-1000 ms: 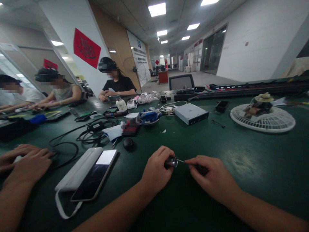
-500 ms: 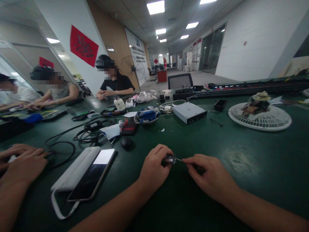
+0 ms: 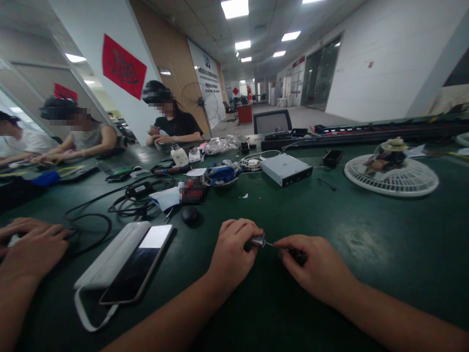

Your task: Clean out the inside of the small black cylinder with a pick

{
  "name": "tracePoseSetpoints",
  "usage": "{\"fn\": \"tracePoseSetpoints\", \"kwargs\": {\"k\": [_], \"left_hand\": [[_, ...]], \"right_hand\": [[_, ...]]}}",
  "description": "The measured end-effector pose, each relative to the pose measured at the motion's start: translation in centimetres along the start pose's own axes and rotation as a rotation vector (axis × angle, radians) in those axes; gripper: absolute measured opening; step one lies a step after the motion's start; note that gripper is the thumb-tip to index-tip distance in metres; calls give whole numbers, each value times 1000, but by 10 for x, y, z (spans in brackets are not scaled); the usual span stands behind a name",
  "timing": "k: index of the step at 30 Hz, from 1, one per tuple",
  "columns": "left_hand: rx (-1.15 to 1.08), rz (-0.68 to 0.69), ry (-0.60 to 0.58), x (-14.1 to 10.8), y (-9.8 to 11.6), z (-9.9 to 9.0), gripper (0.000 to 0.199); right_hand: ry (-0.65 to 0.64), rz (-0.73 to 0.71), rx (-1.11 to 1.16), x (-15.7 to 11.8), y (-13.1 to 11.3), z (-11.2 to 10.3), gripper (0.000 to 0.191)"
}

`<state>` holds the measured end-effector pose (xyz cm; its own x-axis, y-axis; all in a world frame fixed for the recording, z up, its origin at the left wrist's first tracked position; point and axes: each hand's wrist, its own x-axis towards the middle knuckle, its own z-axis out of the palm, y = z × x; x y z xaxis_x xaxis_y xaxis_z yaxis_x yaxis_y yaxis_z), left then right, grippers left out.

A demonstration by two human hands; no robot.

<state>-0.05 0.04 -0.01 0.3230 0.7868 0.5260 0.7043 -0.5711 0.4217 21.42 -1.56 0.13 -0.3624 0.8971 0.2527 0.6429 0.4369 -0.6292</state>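
Observation:
My left hand (image 3: 234, 249) is closed around a small shiny metal cylinder (image 3: 260, 240), whose end faces right. From my right hand (image 3: 317, 264) a thin metal shaft (image 3: 269, 244) points left and meets the end of the cylinder. The shaft belongs to a slim tool with a dark body, pinched between thumb and fingers; most of it is hidden, so its exact kind cannot be made out. Both hands are low over the green table (image 3: 293, 313), close together in front of me.
To the left lie a phone (image 3: 137, 266), a white power bank (image 3: 113, 254) with a cable, and a black mouse (image 3: 190, 215). Another person's hand (image 3: 36, 244) works at far left. Farther back are a grey disc drive (image 3: 286, 169) and a white fan grille (image 3: 392, 178).
My right hand has shifted slightly left, so less of the thin shaft shows between it and the cylinder. The view has moved a little. My left hand keeps its hold.

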Motion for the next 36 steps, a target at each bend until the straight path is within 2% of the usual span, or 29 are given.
{"fn": "tracePoseSetpoints", "kwargs": {"k": [5,10,13,17,20,23,27,32,36], "left_hand": [[-18,-188,43,1,-2,-1,30],[-34,-271,35,1,-3,0,24],[-39,-296,22,1,-3,0,23],[-46,-315,-4,1,-4,0,21],[-52,-280,-30,1,-3,0,23],[-58,-220,-44,1,-1,-1,25],[-99,-79,-66,1,1,-2,27],[-167,94,-149,1,3,-2,30],[-187,129,-190,0,6,-3,26]], "right_hand": [[-3,76,-176,0,-5,-1,13],[-63,13,-388,-3,-5,2,11],[-84,46,-360,-3,-4,3,11],[-15,98,-197,1,-2,1,15],[6,106,-23,3,-1,-1,9],[-19,59,92,4,0,-3,15],[-4,3,181,5,2,-6,7],[7,-39,254,4,1,-6,14],[-14,-12,323,2,0,-2,22]]}}
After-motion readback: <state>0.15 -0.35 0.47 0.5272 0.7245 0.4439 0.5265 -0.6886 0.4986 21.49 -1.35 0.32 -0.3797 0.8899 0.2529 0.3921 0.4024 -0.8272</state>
